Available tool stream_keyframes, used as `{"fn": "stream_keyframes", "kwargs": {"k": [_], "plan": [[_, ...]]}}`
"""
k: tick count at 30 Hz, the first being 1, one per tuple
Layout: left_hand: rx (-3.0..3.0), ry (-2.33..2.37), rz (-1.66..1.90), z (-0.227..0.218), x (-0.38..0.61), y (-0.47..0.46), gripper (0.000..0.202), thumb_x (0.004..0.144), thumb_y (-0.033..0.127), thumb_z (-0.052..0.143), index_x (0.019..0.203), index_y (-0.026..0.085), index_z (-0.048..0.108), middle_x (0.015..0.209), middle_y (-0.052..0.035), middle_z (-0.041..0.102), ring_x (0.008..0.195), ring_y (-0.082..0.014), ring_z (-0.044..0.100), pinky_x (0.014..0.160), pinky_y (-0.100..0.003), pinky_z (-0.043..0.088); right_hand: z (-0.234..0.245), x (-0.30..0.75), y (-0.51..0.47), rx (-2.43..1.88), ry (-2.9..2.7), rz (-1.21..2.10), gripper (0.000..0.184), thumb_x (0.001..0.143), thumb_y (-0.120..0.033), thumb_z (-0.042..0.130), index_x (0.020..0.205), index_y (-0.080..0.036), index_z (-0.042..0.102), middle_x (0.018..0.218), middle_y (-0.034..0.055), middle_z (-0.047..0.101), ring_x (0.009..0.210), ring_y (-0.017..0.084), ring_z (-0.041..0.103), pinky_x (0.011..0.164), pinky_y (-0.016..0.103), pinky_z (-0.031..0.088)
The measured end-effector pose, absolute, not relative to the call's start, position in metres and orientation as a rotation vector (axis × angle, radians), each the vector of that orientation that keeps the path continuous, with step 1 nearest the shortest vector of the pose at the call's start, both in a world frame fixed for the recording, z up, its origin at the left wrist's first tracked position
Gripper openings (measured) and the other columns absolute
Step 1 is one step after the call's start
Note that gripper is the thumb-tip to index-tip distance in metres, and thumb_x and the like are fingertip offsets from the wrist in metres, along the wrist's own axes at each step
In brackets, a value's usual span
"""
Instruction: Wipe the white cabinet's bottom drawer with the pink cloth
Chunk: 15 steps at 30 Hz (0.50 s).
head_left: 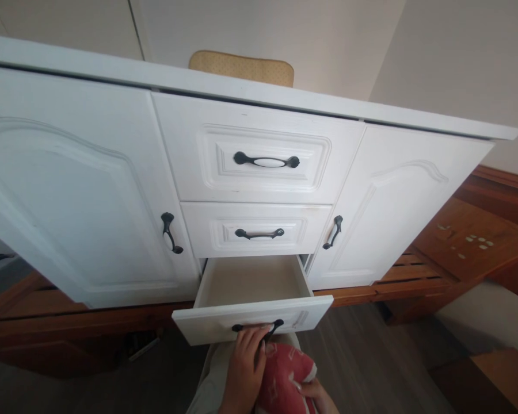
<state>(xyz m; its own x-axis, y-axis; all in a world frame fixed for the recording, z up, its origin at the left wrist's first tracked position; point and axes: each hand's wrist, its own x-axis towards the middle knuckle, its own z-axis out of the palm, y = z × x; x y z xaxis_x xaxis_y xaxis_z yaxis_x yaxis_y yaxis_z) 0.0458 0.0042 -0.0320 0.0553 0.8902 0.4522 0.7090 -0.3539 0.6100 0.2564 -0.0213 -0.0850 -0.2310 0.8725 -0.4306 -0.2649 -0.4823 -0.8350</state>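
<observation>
The bottom drawer of a white cabinet is pulled out, and its inside shows only bare pale boards. My left hand has its fingers curled over the black handle on that drawer's front. Just below the handle is a soft red cloth with a pale pattern and a white edge. My right hand grips its right side, thumb on top and the other fingers mostly hidden. The cloth's lower part runs out of the picture.
Two shut drawers, the upper one and the middle one, sit above. Cabinet doors stand at the left and right. A tan padded board rises behind the top. Wooden furniture is at the right.
</observation>
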Motion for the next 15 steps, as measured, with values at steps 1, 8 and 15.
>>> {"fn": "stream_keyframes", "kwargs": {"k": [1,8,15], "plan": [[2.142,1.634,1.202,-0.033,0.046,-0.003,0.037,0.096,0.016,0.051,0.127,0.028,0.067,0.120,-0.0027,0.075,0.114,-0.0213,0.067,0.100,-0.045,0.058,-0.079,0.255,-0.022,-1.221,-0.838,1.818,0.041,0.045,-0.051,0.073,0.081,-0.032,0.077,0.085,0.0100,0.077,0.085,0.049,0.075,0.062,0.062,0.055],[2.321,1.643,1.336,-0.046,0.047,-0.028,0.044,0.089,0.011,0.054,0.130,0.026,0.063,0.118,0.0004,0.077,0.110,-0.0173,0.068,0.097,-0.033,0.058,-0.060,0.248,-0.018,-1.222,-0.919,1.776,0.046,0.042,-0.053,0.073,0.086,-0.037,0.073,0.083,0.0102,0.075,0.073,0.052,0.073,0.047,0.060,0.049],[2.265,1.573,1.341,-0.058,0.052,-0.053,0.036,0.095,0.022,0.056,0.128,0.028,0.066,0.117,-0.0023,0.077,0.106,-0.0196,0.069,0.095,-0.032,0.058,-0.043,0.241,-0.038,-1.242,-0.961,1.695,0.045,0.080,-0.048,0.079,0.118,-0.026,0.067,0.117,0.0088,0.070,0.112,0.030,0.068,0.074,0.042,0.061]]}}
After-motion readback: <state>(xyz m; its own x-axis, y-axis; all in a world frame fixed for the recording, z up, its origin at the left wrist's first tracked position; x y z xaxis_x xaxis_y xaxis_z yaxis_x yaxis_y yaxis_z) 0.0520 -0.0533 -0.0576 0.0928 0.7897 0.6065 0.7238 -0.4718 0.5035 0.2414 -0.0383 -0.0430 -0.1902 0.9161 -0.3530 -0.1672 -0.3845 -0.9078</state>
